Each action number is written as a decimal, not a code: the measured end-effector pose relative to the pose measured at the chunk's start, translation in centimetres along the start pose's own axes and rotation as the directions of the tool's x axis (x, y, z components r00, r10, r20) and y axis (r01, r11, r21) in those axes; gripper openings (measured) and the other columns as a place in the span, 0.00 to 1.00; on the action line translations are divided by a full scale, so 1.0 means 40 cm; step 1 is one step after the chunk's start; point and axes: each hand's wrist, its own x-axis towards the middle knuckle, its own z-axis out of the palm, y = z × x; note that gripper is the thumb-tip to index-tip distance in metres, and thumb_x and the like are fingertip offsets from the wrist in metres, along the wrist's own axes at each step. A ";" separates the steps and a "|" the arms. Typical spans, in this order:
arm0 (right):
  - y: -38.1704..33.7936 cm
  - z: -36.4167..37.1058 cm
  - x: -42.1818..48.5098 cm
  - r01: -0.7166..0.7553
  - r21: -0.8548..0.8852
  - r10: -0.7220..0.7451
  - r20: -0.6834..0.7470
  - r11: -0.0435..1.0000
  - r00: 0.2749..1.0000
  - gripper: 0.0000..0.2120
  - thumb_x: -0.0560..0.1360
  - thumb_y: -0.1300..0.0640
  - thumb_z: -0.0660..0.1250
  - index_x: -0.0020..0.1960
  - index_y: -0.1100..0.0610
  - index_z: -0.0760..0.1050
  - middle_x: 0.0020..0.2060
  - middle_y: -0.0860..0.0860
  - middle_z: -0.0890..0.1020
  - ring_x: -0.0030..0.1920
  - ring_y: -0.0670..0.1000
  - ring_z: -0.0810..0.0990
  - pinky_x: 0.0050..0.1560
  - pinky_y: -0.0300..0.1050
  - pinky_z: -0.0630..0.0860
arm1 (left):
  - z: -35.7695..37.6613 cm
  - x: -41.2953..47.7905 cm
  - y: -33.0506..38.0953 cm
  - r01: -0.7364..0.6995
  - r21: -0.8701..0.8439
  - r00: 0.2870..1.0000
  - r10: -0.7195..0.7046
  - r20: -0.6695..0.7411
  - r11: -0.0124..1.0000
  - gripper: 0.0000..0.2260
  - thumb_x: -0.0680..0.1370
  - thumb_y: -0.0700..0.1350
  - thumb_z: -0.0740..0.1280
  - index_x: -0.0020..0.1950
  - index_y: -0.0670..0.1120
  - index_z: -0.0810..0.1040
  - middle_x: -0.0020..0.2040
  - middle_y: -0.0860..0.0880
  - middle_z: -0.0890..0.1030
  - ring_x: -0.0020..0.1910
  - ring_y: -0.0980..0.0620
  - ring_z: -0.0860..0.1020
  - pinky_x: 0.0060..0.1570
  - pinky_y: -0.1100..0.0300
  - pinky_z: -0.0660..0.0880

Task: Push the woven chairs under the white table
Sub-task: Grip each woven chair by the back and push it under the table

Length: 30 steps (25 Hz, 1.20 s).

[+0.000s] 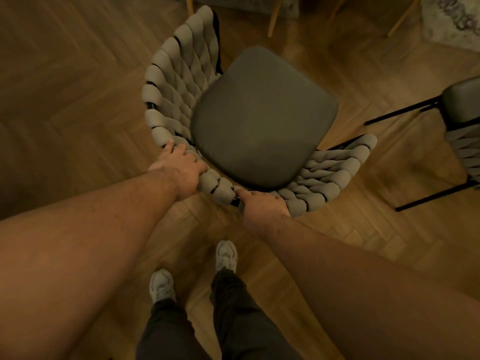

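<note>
Head view, looking down. A woven chair [181, 94] stands in mid-frame on the herringbone wooden floor [78, 87], its curved, padded-strap backrest nearest the person and its dark seat cushion [262, 118] facing away. Both hands hold the top rim of the backrest. The left hand [179, 167] is curled over the rim on the left of the curve. The right hand [265, 207] grips it just beside, with its forefinger laid along the rim towards the left hand. To the right, close to the held chair but apart from it, is a second woven chair [462, 141], cut by the frame edge, with its thin black legs [405, 113] pointing inward. Beyond the seat, at the top edge, slanted light wooden legs [274, 16] rise out of view, and a patterned rug [452, 22] lies at top right. Below are two pale shoes [162, 284] and dark trousers [233, 320]
</note>
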 end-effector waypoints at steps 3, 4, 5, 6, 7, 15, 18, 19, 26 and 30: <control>-0.001 0.006 -0.012 0.025 -0.017 -0.026 -0.041 1.000 0.999 0.29 0.83 0.56 0.61 0.81 0.44 0.58 0.69 0.54 0.76 0.67 0.61 0.74 0.71 0.68 0.67 | -0.007 -0.007 -0.013 -0.007 -0.036 1.000 0.006 -0.031 0.999 0.21 0.81 0.55 0.66 0.74 0.62 0.69 0.72 0.52 0.74 0.73 0.44 0.66 0.78 0.39 0.56; 0.000 0.009 -0.021 0.029 -0.026 -0.030 -0.051 0.999 0.998 0.28 0.83 0.56 0.62 0.80 0.44 0.58 0.69 0.54 0.77 0.67 0.61 0.75 0.71 0.67 0.69 | -0.015 -0.014 -0.013 -0.004 -0.047 1.000 0.003 -0.022 0.999 0.20 0.82 0.51 0.65 0.74 0.62 0.69 0.72 0.53 0.74 0.72 0.45 0.67 0.77 0.41 0.58; 0.000 0.013 -0.031 0.032 -0.027 -0.033 -0.052 0.999 0.998 0.28 0.82 0.56 0.63 0.80 0.44 0.59 0.68 0.54 0.77 0.66 0.60 0.75 0.70 0.66 0.69 | -0.021 -0.026 -0.008 -0.005 -0.049 1.000 0.004 -0.004 0.999 0.21 0.83 0.49 0.64 0.74 0.63 0.69 0.73 0.52 0.74 0.72 0.45 0.67 0.76 0.42 0.60; 0.001 0.023 -0.042 0.033 -0.027 -0.034 -0.046 0.999 0.998 0.28 0.82 0.56 0.64 0.79 0.44 0.60 0.68 0.53 0.77 0.67 0.60 0.75 0.71 0.65 0.68 | -0.017 -0.042 -0.002 -0.010 -0.051 1.000 0.011 0.014 0.999 0.21 0.83 0.48 0.63 0.75 0.62 0.69 0.73 0.52 0.74 0.71 0.45 0.68 0.76 0.43 0.61; 0.000 0.036 -0.058 0.035 -0.037 -0.037 -0.043 0.999 0.998 0.28 0.81 0.56 0.64 0.78 0.45 0.61 0.69 0.53 0.77 0.67 0.60 0.75 0.73 0.65 0.67 | -0.006 -0.060 0.010 -0.014 -0.057 1.000 0.015 0.020 0.998 0.21 0.83 0.47 0.63 0.75 0.62 0.69 0.73 0.51 0.74 0.71 0.45 0.68 0.76 0.43 0.61; -0.017 0.151 -0.159 0.054 -0.222 -0.068 -0.054 0.974 0.996 0.25 0.84 0.57 0.60 0.79 0.47 0.61 0.72 0.55 0.74 0.73 0.61 0.71 0.78 0.67 0.57 | 0.153 -0.251 0.081 0.001 -0.135 1.000 -0.002 -0.008 0.991 0.19 0.81 0.51 0.65 0.73 0.60 0.70 0.68 0.51 0.76 0.66 0.46 0.71 0.72 0.41 0.66; -0.032 0.193 -0.191 0.060 -0.301 -0.082 -0.061 0.952 0.995 0.24 0.83 0.58 0.59 0.78 0.50 0.62 0.72 0.55 0.75 0.74 0.60 0.70 0.79 0.67 0.55 | 0.218 -0.328 0.103 0.011 -0.207 1.000 -0.013 -0.007 0.978 0.18 0.82 0.52 0.65 0.72 0.60 0.70 0.66 0.52 0.77 0.62 0.48 0.71 0.66 0.44 0.71; -0.046 0.210 -0.202 0.067 -0.324 -0.089 -0.056 0.944 0.994 0.24 0.83 0.59 0.59 0.78 0.50 0.63 0.72 0.55 0.75 0.74 0.60 0.70 0.80 0.67 0.54 | 0.245 -0.364 0.105 0.019 -0.250 1.000 -0.019 0.004 0.968 0.19 0.81 0.52 0.66 0.72 0.61 0.69 0.66 0.52 0.77 0.60 0.49 0.71 0.65 0.45 0.72; -0.159 0.317 -0.265 0.203 -0.468 -0.224 0.011 0.860 0.974 0.24 0.83 0.60 0.59 0.78 0.51 0.64 0.72 0.54 0.74 0.75 0.59 0.69 0.80 0.66 0.54 | 0.406 -0.563 0.075 0.119 -0.209 0.985 -0.090 0.144 0.971 0.24 0.81 0.50 0.66 0.77 0.54 0.67 0.72 0.49 0.73 0.66 0.47 0.70 0.70 0.52 0.68; -0.203 0.350 -0.288 0.291 -0.545 -0.295 0.083 0.787 0.952 0.23 0.83 0.61 0.59 0.76 0.52 0.64 0.72 0.54 0.75 0.74 0.59 0.70 0.79 0.66 0.56 | 0.456 -0.636 0.106 0.316 -0.243 0.934 -0.256 0.248 0.917 0.21 0.81 0.45 0.64 0.74 0.53 0.72 0.71 0.48 0.75 0.72 0.46 0.71 0.77 0.43 0.58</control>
